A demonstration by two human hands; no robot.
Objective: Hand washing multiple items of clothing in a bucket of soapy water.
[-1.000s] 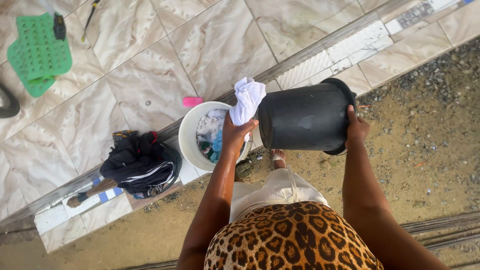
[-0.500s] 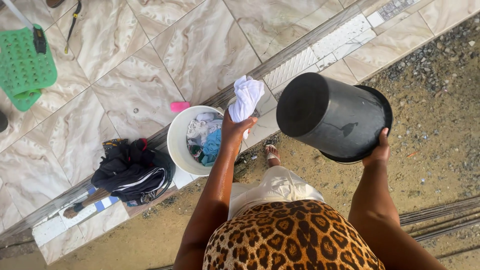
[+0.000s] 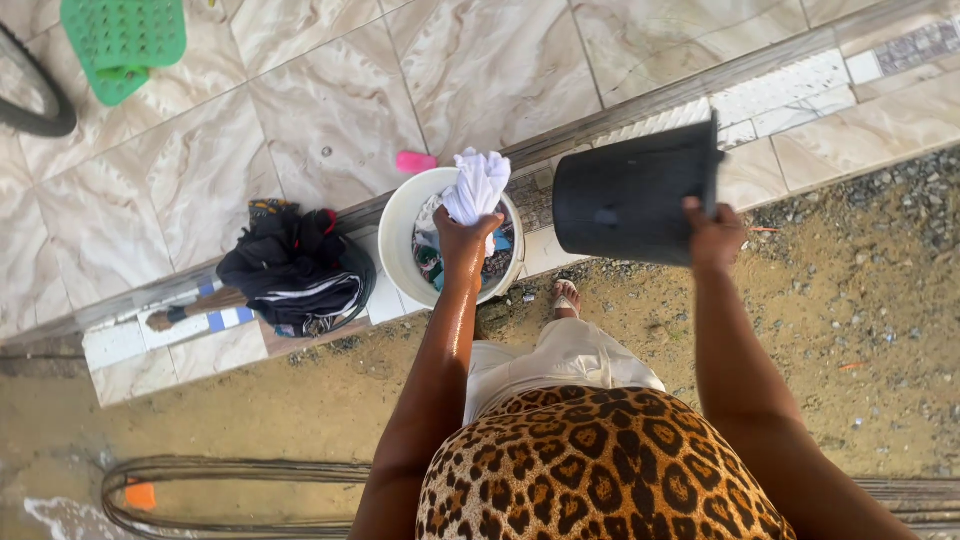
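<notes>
My left hand (image 3: pixel 460 240) grips a wrung white cloth (image 3: pixel 476 187) and holds it right over a white bucket (image 3: pixel 395 250) that stands on the tiled step with wet clothes inside. My right hand (image 3: pixel 715 233) holds a black bucket (image 3: pixel 625 195) by its rim; the bucket lies on its side in the air, its bottom toward the white bucket and its mouth to the right. My foot (image 3: pixel 566 297) in a sandal shows on the sandy ground below the buckets.
A pile of dark clothes (image 3: pixel 295 270) lies on the step left of the white bucket. A pink bar (image 3: pixel 415 161) sits on the marble tiles behind it. A green perforated mat (image 3: pixel 122 40) is at top left. A hose (image 3: pixel 230 470) loops over the sand at the bottom.
The black bucket has swung from a mouth-down tilt at the right to lying sideways, closer to the white bucket. My left hand with the white cloth has moved over the white bucket.
</notes>
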